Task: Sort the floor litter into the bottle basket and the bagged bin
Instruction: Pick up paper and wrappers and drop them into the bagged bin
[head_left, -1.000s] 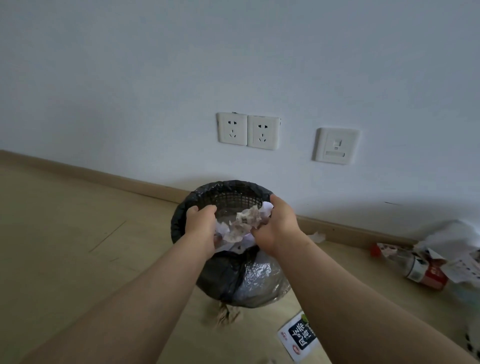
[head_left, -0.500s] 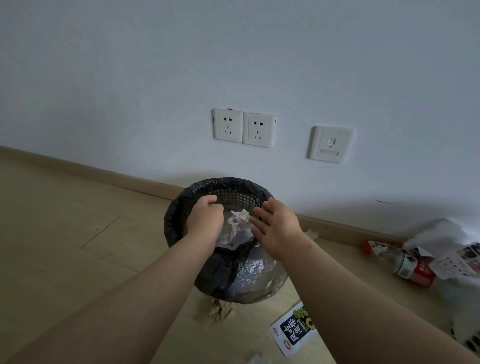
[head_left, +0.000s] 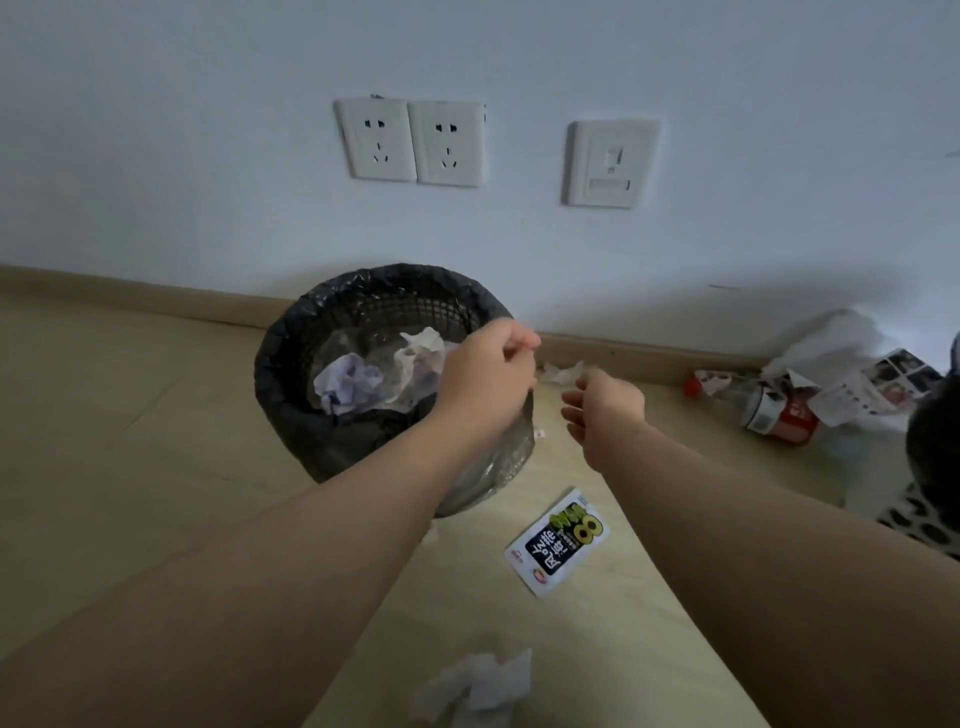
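The bagged bin (head_left: 291, 374), a black mesh basket lined with a dark bag, stands against the wall and holds crumpled paper (head_left: 353, 384). My left hand (head_left: 485, 374) hovers over the bin's right rim with fingers loosely curled, holding nothing. My right hand (head_left: 605, 410) hangs just right of the bin above the floor, fingers loosely curled and empty. On the floor lie a snack wrapper (head_left: 558, 543), a crumpled tissue (head_left: 480, 686), a small paper scrap (head_left: 563, 371) by the skirting board, and a plastic bottle (head_left: 769, 408) with a red label.
Loose papers and a white bag (head_left: 852, 364) pile up at the right beside the bottle. A dark basket (head_left: 935, 447) shows at the right edge over a spotted mat (head_left: 919, 519). Wall sockets (head_left: 410, 143) sit above the bin.
Both hands let go of the crumpled paper, which now lies in the bin. The hands have drawn back to the right and the view has tipped down.
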